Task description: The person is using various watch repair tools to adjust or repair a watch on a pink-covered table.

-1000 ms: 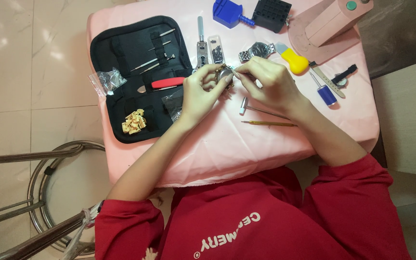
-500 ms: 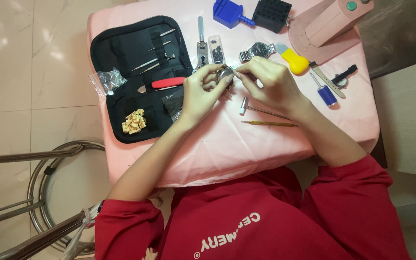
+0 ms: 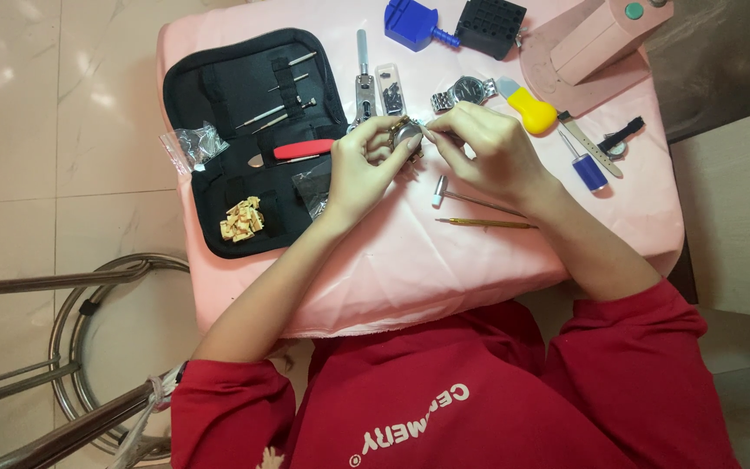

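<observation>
My left hand (image 3: 365,165) and my right hand (image 3: 488,152) meet over the middle of a small table with a pink cloth (image 3: 444,260). Between their fingertips they hold a small round metal watch case (image 3: 406,135). The left thumb and fingers grip it from the left. The right fingers pinch at its right edge; what lies under them is hidden. Just below the right hand lie a small white-headed hammer (image 3: 470,199) and a thin yellow-handled tool (image 3: 486,223).
An open black tool case (image 3: 249,143) with a red-handled tool and small tan pieces lies left. At the back are a metal watch (image 3: 466,89), a yellow-handled knife (image 3: 527,107), a blue holder (image 3: 411,19), a black block (image 3: 490,26) and a pink stand (image 3: 596,43). A metal stool (image 3: 80,347) stands lower left.
</observation>
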